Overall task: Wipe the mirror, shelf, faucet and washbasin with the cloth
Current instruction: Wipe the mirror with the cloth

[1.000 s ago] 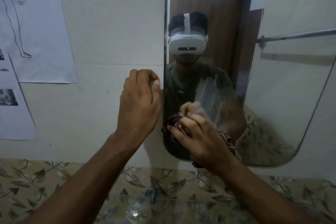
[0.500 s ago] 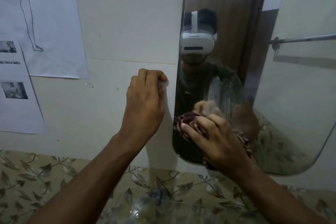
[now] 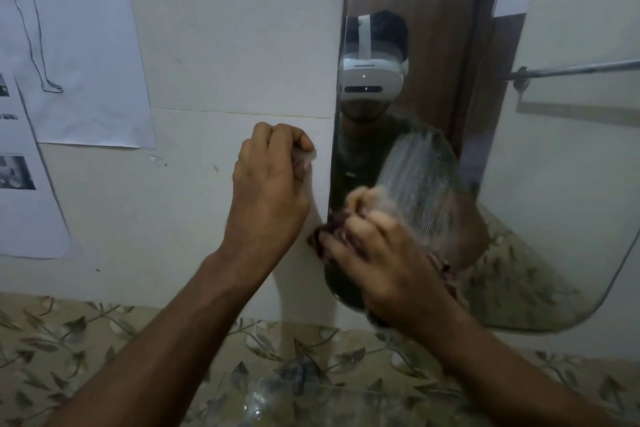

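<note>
Far to your left, printed paper sheets (image 3: pixel 79 55) are hanging on the pale wall tiles (image 3: pixel 235 28), well clear of the work. Your left hand (image 3: pixel 268 194) is curling into a loose fist against the tile just beside the mirror's left edge, knuckles toward the wall; it is gripping nothing that shows, and looks to be bracing you.

Moving right, your right hand (image 3: pixel 384 263) is closing around a bunched dark-red cloth (image 3: pixel 332 236) and pressing it to the lower left corner of the mirror (image 3: pixel 554 201). The hand is blurring, so you appear to be rubbing. A streaky, hazy patch (image 3: pixel 419 184) is showing on the glass just above your fingers (image 3: pixel 349 246), where the wipe is leaving smears.

The cloth is soft, light and floppy, so a wadded handful under a flat palm seems the best hold; loose ends are poking out past your fingers. The mirror is rigid, slick and breakable, and its edges are bare, so judge your pressure gently near the rim.

Below, a glass shelf (image 3: pixel 311 395) is sitting in front of the leaf-patterned tiles (image 3: pixel 69 340). The faucet and washbasin are not in view, and the mirror step appears far from finished.
</note>
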